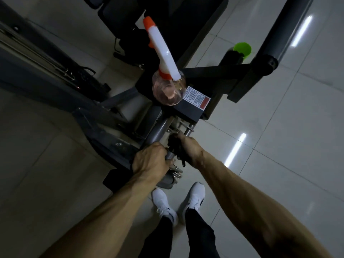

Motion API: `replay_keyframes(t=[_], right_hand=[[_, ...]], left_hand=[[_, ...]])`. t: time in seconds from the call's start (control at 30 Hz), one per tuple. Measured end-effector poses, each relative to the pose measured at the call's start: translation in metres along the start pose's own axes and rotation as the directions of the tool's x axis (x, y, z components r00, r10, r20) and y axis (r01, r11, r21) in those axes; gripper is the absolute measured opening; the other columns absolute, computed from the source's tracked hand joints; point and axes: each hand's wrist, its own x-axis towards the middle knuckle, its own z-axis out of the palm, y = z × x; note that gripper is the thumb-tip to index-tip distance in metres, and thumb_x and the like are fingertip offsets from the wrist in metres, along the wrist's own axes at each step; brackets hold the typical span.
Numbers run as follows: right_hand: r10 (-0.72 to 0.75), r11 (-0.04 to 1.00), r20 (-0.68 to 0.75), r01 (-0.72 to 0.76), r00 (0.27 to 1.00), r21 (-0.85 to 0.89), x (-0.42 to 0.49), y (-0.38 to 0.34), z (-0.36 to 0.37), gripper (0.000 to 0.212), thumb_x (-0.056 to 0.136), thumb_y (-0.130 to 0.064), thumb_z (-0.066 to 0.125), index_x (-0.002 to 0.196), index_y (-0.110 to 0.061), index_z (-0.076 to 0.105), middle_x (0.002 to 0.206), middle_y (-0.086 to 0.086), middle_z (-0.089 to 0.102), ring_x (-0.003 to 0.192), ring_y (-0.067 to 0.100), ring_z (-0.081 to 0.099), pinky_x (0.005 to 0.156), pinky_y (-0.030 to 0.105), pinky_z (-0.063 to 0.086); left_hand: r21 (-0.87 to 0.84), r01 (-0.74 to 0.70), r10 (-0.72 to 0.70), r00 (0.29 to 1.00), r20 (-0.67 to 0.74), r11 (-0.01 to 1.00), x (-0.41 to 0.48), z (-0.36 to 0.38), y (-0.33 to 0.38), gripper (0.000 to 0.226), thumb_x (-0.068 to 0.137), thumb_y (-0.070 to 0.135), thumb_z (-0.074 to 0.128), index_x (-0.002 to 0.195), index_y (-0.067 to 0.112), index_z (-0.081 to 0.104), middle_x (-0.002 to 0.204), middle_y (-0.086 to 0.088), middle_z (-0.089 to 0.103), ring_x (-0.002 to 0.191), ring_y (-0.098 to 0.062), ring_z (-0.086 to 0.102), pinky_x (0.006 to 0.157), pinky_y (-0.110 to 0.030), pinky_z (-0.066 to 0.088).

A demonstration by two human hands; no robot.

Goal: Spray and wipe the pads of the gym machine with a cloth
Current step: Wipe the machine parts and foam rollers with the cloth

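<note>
**newbie_lifts:** Trying to get this wipe-down right. Any tips?

**old_plates:** Starting at the fingers. Got the left hand (149, 161) curled tight round the grey metal tube (160, 131), clamped on, good for bracing. Got the right hand (188, 148) closed on the dark crumpled cloth (174, 146), pressing it against that same tube just beside the left knuckles, right by the bolts (172, 130). Hard to judge the contact area, too dark and bunched.

**newbie_lifts:** So rub harder?

**old_plates:** Nope. Open the cloth out first, wrap it round the tube, then pull along the length in one direction instead of scrubbing on the spot. Keep it off the bolts, or expect greasy smears on the upholstery later. No telling wet or dry from here, so probably worth a squirt: grab the clear round spray bottle (168, 88) with the white-and-orange trigger, standing upright on the dark steel frame block (188, 110) next to the white warning sticker (197, 98), near but apart from both hands. Spray onto the cloth, not the joints. And don't forget the actual job: black cushioned pad (119, 12) way up top and black foam roller (231, 57) by the bright green cup (242, 48), both well apart from the hands, apparently not reached yet. Mind the bottle while tugging, easy to knock onto the pale tiled floor (279, 127).
</note>
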Motion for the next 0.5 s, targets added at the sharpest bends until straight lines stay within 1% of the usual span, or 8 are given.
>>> replay_keyframes(t=[0.07,0.13,0.2,0.27,0.33,0.4,0.47,0.5], right_hand=[[0.007,0.985,-0.082,0.007,0.997,0.17,-0.006,0.022,0.001,0.036,0.103,-0.026,0.055,0.102,0.006,0.07,0.082,0.014,0.069,0.057,0.018,0.06,0.049,0.022,0.047],[-0.022,0.987,-0.189,0.051,0.982,0.154,-0.012,0.036,0.003,0.041,0.105,-0.035,0.057,0.094,0.002,0.07,0.071,0.009,0.067,0.056,0.017,0.06,0.052,0.025,0.049],[-0.08,0.983,-0.234,0.116,0.969,0.145,-0.02,0.044,0.002,0.04,0.105,-0.035,0.058,0.091,0.0,0.07,0.073,0.01,0.071,0.062,0.018,0.066,0.058,0.026,0.053],[-0.172,0.982,-0.201,0.184,0.964,0.04,-0.037,0.051,-0.001,0.033,0.104,-0.03,0.062,0.091,-0.001,0.071,0.075,0.016,0.072,0.067,0.023,0.066,0.061,0.033,0.053],[-0.256,0.963,-0.105,0.244,0.961,-0.115,-0.055,0.06,-0.006,0.025,0.101,-0.023,0.066,0.087,-0.003,0.069,0.067,0.016,0.067,0.06,0.025,0.061,0.055,0.033,0.049],[-0.287,0.956,-0.175,0.269,0.942,-0.12,-0.06,0.058,-0.018,0.017,0.1,-0.021,0.068,0.094,-0.005,0.068,0.073,0.017,0.069,0.058,0.026,0.062,0.052,0.034,0.049],[-0.29,0.951,-0.34,0.31,0.894,0.005,-0.049,0.044,-0.031,0.012,0.1,-0.019,0.068,0.106,-0.009,0.063,0.087,0.02,0.07,0.059,0.024,0.063,0.049,0.032,0.048],[-0.304,0.942,-0.359,0.336,0.882,0.028,-0.04,0.036,-0.033,0.012,0.1,-0.018,0.067,0.108,-0.011,0.062,0.092,0.019,0.069,0.06,0.023,0.063,0.048,0.032,0.048]], left_hand=[[0.008,-0.005,0.005,1.0,-0.017,1.0,0.0,0.001,0.0,0.035,0.086,0.054,0.073,0.108,0.027,0.072,0.115,0.006,0.069,0.104,-0.02,0.068,0.082,-0.033,0.055],[0.013,-0.014,0.014,1.0,-0.012,1.0,-0.001,0.001,0.001,0.036,0.087,0.053,0.072,0.11,0.025,0.072,0.119,0.007,0.067,0.106,-0.02,0.067,0.084,-0.033,0.055],[0.038,-0.026,0.026,1.0,0.006,0.999,-0.001,-0.001,0.0,0.036,0.087,0.052,0.072,0.11,0.025,0.073,0.122,0.008,0.066,0.108,-0.019,0.067,0.085,-0.033,0.056],[0.043,-0.036,0.036,0.999,0.012,0.998,-0.001,-0.002,0.0,0.032,0.088,0.048,0.071,0.112,0.026,0.073,0.124,0.009,0.064,0.11,-0.019,0.066,0.085,-0.033,0.056],[0.039,-0.045,0.044,0.999,0.017,0.998,-0.002,-0.002,0.0,0.029,0.089,0.043,0.071,0.114,0.028,0.072,0.126,0.009,0.063,0.111,-0.018,0.065,0.086,-0.032,0.055],[0.042,-0.055,0.054,0.998,0.022,0.998,-0.002,-0.002,0.0,0.027,0.089,0.046,0.071,0.109,0.028,0.074,0.123,0.009,0.063,0.109,-0.018,0.065,0.084,-0.032,0.054],[0.047,-0.055,0.054,0.998,0.008,0.997,-0.003,0.0,-0.001,0.03,0.089,0.053,0.071,0.102,0.026,0.076,0.12,0.009,0.064,0.104,-0.018,0.065,0.08,-0.032,0.054],[0.051,-0.056,0.056,0.998,0.004,0.997,-0.003,0.001,-0.002,0.031,0.088,0.054,0.071,0.101,0.025,0.076,0.12,0.009,0.064,0.104,-0.018,0.065,0.08,-0.032,0.053]])
